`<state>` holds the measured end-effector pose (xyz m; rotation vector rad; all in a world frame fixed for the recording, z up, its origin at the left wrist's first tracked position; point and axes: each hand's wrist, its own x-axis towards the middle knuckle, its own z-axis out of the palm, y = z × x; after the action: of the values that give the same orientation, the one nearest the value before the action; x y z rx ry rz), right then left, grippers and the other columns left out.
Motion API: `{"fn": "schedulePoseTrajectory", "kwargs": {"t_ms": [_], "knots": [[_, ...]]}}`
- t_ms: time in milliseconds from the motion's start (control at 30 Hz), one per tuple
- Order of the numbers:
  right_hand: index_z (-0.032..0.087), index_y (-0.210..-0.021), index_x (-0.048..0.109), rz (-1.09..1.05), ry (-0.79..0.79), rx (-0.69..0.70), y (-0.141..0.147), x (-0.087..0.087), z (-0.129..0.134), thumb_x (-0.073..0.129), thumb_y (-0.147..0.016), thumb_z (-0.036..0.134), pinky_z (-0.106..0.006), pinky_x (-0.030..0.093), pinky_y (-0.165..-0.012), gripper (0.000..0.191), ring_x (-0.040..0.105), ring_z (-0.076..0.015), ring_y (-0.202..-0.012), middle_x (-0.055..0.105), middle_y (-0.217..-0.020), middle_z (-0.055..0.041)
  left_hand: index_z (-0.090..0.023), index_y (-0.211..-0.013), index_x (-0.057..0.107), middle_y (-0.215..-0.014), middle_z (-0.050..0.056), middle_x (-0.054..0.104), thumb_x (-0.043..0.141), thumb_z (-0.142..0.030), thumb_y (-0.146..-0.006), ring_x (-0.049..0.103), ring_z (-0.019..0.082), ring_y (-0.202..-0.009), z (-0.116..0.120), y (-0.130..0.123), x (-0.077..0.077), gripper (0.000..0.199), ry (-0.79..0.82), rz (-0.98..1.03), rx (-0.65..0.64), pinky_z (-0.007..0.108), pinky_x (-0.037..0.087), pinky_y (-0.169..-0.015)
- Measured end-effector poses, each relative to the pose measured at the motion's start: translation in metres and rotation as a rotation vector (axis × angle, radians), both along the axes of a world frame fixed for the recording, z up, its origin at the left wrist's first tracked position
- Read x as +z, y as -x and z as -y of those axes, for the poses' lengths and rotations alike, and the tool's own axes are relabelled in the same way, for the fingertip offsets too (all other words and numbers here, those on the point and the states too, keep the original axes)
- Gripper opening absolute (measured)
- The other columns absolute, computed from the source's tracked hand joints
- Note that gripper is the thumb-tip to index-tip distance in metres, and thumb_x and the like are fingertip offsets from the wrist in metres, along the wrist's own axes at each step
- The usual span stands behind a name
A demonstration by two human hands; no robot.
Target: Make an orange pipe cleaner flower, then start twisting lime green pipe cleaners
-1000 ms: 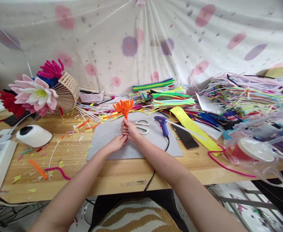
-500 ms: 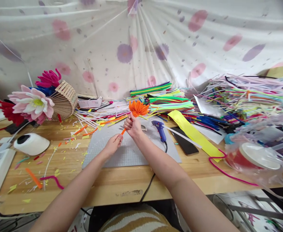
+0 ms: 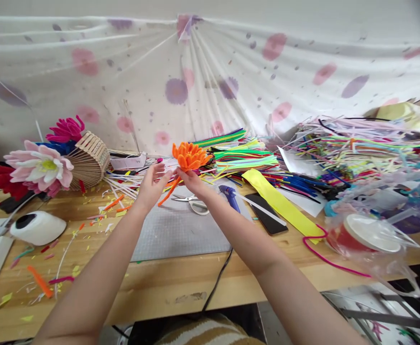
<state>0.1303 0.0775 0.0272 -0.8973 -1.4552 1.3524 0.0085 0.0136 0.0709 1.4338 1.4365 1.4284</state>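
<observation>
Holds an orange flower in the right hand, with thumb and fingers drawn narrow around its base, just under the petals. Has the bloom facing up, above the far part of a grey cutting mat and in front of bundled pipe cleaners. Shows the orange stem slanting down and to the left from beneath the petals, toward the mat. Holds the left hand fairly wide, with fingers apart and bent, just beside the flower and stem. Cannot tell contact from a slight gap between left thumb and stem.

Has scissors with pale handles lying on the mat, next to the right wrist and partly hidden by it. Has a blue glue gun just past the right forearm, near the mat's right edge, with a white strip running from it across a black phone. Shows a yellow ribbon beside the phone and, farther right, a red cup with a white lid in clear plastic.

Has, on the left of the wooden table, a white spool among small coloured scraps, with a pink and white flower and a magenta flower behind it, near a slatted wooden fan shape. Shows a white curtain with pink and purple blossoms across the back
</observation>
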Motion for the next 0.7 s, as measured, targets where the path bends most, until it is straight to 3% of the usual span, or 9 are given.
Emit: {"fn": "schedulePoseTrajectory", "kwargs": {"t_ms": [100,200,367,467,567,633,700], "knots": [[0.017,-0.081,0.058,0.264,-0.13,-0.069,0.013,0.007,-0.004,0.045,-0.083,0.038,-0.024,0.041,-0.069,0.025,0.051,-0.0116,-0.073,0.058,-0.074,-0.0003,-0.016,-0.099,0.055,-0.104,0.008,0.058,0.06,-0.051,-0.069,0.057,0.014,-0.08,0.005,-0.006,0.037,0.046,0.134,0.086,-0.126,0.023,0.047,-0.061],[0.015,-0.086,0.059,0.466,-0.227,-0.018,0.019,0.016,-0.002,0.041,-0.085,0.041,-0.024,0.039,-0.068,0.032,0.053,-0.013,-0.074,0.06,-0.08,-0.0028,-0.016,-0.094,0.058,-0.093,0.008,0.061,0.059,-0.057,-0.067,0.056,0.011,-0.06,0.006,0.002,0.064,0.048,0.289,0.113,-0.209,0.021,0.043,-0.045],[0.015,-0.082,0.059,0.632,-0.398,0.06,0.023,0.029,0.008,0.044,-0.083,0.039,-0.022,0.037,-0.064,0.028,0.052,-0.0128,-0.073,0.06,-0.078,-0.0031,-0.016,-0.094,0.06,-0.08,0.007,0.064,0.047,-0.054,-0.078,0.057,0.013,-0.052,-0.004,0.015,0.087,0.043,0.436,0.169,-0.298,0.024,0.045,-0.042],[0.014,-0.08,0.058,0.555,-0.4,0.116,0.027,0.03,0.01,0.045,-0.082,0.042,-0.02,0.035,-0.06,0.031,0.05,-0.0104,-0.067,0.058,-0.072,-0.0007,-0.014,-0.097,0.059,-0.079,0.007,0.064,0.042,-0.046,-0.084,0.056,0.012,-0.051,-0.007,0.019,0.094,0.038,0.492,0.164,-0.29,0.024,0.045,-0.045],[0.015,-0.079,0.058,0.487,-0.39,0.106,0.029,0.027,0.01,0.043,-0.082,0.049,-0.019,0.033,-0.056,0.037,0.047,-0.0087,-0.062,0.054,-0.067,0.0018,-0.017,-0.107,0.053,-0.097,0.01,0.062,0.04,-0.052,-0.083,0.06,0.015,-0.059,-0.004,0.028,0.098,0.045,0.397,0.055,-0.188,0.027,0.046,-0.05],[0.015,-0.076,0.058,0.546,-0.388,0.029,0.03,0.028,0.011,0.043,-0.081,0.052,-0.019,0.031,-0.054,0.04,0.045,-0.0087,-0.059,0.052,-0.064,0.0019,-0.019,-0.114,0.047,-0.111,0.01,0.056,0.047,-0.057,-0.077,0.062,0.02,-0.075,0.0,0.035,0.098,0.053,0.235,-0.051,-0.044,0.032,0.048,-0.059],[0.015,-0.075,0.058,0.62,-0.403,-0.064,0.032,0.032,0.013,0.043,-0.082,0.052,-0.02,0.031,-0.054,0.04,0.046,-0.0092,-0.06,0.053,-0.065,0.0009,-0.019,-0.114,0.046,-0.117,0.009,0.051,0.057,-0.055,-0.071,0.057,0.025,-0.097,0.007,0.04,0.097,0.058,0.072,-0.076,0.022,0.035,0.047,-0.074]]}}
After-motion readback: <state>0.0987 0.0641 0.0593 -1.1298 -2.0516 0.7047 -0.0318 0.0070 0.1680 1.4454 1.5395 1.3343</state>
